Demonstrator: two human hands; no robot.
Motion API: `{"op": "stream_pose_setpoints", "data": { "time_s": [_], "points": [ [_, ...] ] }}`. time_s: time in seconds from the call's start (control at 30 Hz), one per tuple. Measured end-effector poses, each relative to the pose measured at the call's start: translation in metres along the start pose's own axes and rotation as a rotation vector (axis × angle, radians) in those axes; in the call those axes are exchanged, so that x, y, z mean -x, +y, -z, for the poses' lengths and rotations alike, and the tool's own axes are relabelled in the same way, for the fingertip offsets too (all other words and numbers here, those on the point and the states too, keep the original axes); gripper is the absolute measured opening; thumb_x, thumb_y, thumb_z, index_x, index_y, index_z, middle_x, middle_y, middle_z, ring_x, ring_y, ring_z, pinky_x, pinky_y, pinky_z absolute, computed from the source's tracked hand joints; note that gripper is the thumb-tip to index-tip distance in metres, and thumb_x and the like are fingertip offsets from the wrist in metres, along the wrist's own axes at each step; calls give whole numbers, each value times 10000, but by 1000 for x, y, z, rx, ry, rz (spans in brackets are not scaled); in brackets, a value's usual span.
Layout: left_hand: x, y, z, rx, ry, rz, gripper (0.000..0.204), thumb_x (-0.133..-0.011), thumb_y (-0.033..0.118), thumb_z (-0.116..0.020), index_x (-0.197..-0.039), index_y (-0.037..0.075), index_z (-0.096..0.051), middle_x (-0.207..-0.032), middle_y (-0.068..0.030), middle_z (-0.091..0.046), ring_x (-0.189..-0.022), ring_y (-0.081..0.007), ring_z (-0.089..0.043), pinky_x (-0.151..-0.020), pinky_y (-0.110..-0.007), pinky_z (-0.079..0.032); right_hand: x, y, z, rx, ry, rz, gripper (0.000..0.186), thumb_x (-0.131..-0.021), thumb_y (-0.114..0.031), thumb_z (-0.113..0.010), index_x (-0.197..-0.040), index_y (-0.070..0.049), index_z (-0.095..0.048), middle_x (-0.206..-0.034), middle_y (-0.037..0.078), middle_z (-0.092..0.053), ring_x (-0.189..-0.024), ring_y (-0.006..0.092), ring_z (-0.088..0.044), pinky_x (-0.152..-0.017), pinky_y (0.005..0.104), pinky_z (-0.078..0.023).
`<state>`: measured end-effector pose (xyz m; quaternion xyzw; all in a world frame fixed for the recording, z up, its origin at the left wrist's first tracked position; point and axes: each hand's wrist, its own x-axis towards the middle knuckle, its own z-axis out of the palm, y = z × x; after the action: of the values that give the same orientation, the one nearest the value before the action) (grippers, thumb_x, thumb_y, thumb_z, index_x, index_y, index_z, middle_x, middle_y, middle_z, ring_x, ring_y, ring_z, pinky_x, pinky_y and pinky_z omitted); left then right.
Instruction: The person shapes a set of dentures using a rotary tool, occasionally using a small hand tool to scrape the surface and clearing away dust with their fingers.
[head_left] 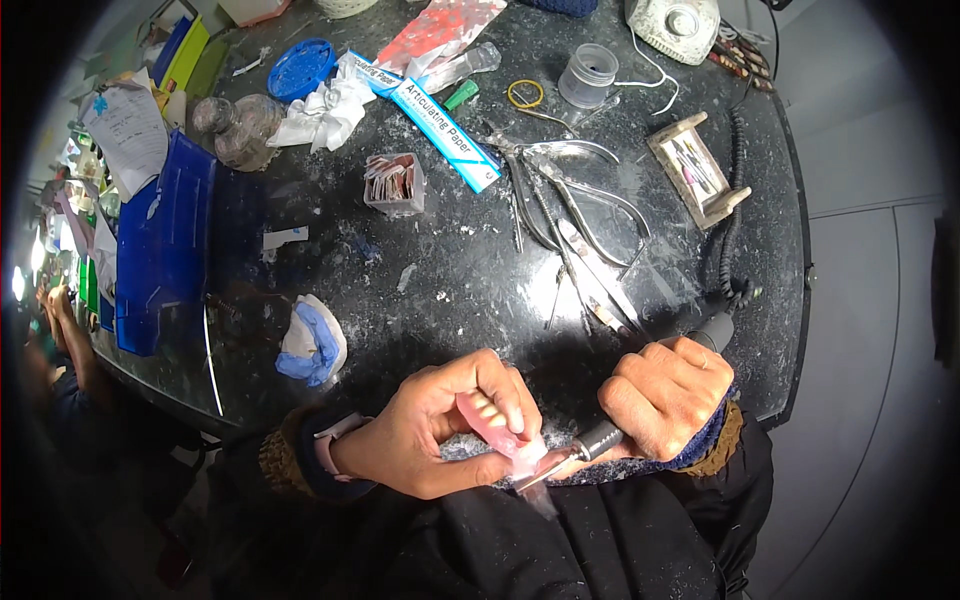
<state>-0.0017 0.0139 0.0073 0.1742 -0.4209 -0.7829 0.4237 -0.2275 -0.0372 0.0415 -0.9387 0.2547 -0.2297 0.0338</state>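
My left hand [440,430] grips a pink denture [485,420] with cream teeth, fingers curled over it and thumb beneath. My right hand [660,400] is wrapped around a black-and-silver rotary handpiece [597,440], its thin bur touching or very close to the denture's lower edge. Pale powder sprays below that point. A coiled dark cord [730,265] runs up from the handpiece. Left of my hands lies a cast with blue material on it [310,340]. Above my right hand are several metal pliers and instruments [590,260].
Dusty dark worktop [400,260] holds a blue bin [165,260], blue-and-white boxes [445,135], a small clear container [393,185], wooden bur holder [695,170], jar [585,80], glass bottle [240,130], white motor unit [670,25] and crumpled tissue [320,110]. Another person's arm [65,320] is at far left.
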Motion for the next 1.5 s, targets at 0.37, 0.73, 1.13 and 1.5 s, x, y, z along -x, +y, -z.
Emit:
{"op": "stream_pose_setpoints", "data": {
  "time_s": [0.37,0.73,1.13,1.5],
  "points": [
    [2,-3,0,98,-15,42,309,-806,-45,-634,-1024,20,-425,-1016,-104,-518,-943,-103,-524,-798,-244,-463,-1,0,1,-41,11,-7,567,-573,-613,-718,-579,-116,-446,-562,-14,-408,-458,107,-432,-424,238,-278],
    [1,-1,0,108,-18,19,320,-803,-60,-633,-1038,10,-427,-1026,-103,-518,-936,-100,-531,-793,-240,-469,-1,2,4,-38,-24,-13,533,-588,-570,-723,-579,-115,-445,-563,-18,-404,-461,109,-430,-425,245,-269],
    [4,-4,3,91,-24,86,328,-801,-74,-632,-1056,-7,-438,-1057,-97,-532,-978,-90,-554,-820,-219,-498,-1,6,3,2,-35,46,483,-631,-542,-696,-608,-111,-479,-586,-16,-441,-484,106,-457,-442,237,-297],
    [3,-1,2,92,-5,112,327,-801,-60,-641,-1060,-18,-447,-1055,-95,-532,-978,-92,-561,-824,-221,-507,-1,6,3,-1,-2,24,508,-615,-558,-709,-596,-113,-465,-576,-16,-433,-468,111,-443,-431,241,-289]
  ]
}}
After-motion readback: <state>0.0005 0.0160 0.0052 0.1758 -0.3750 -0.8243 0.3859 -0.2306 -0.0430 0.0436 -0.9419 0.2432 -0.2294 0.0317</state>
